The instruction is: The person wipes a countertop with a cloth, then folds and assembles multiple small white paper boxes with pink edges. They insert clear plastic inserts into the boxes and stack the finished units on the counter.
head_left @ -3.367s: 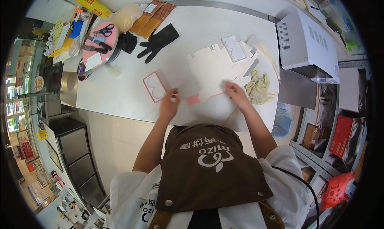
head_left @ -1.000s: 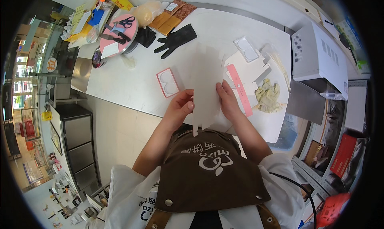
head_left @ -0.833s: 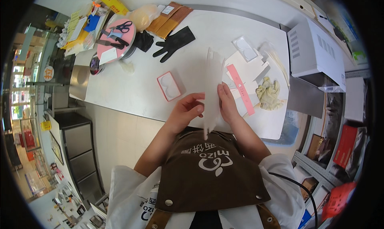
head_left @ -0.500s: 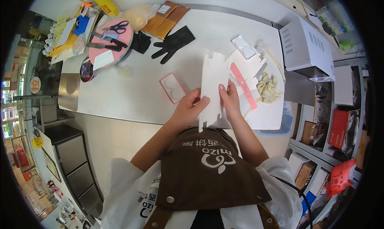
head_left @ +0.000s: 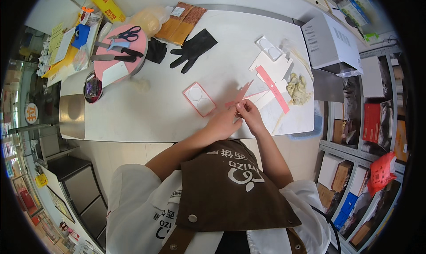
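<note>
1. While both hands met at the near edge of the white table (head_left: pixel 146 116), the left hand (head_left: pixel 220 125) and right hand (head_left: pixel 251 115) pinched a flat pink-and-white card piece (head_left: pixel 243 93), seemingly mid-fold; the next move would likely call for a crisp, aligned crease.
2. Just left lay a pink-rimmed rectangular tray (head_left: pixel 199 99); farther off, a limp black glove (head_left: pixel 194 49).
</note>
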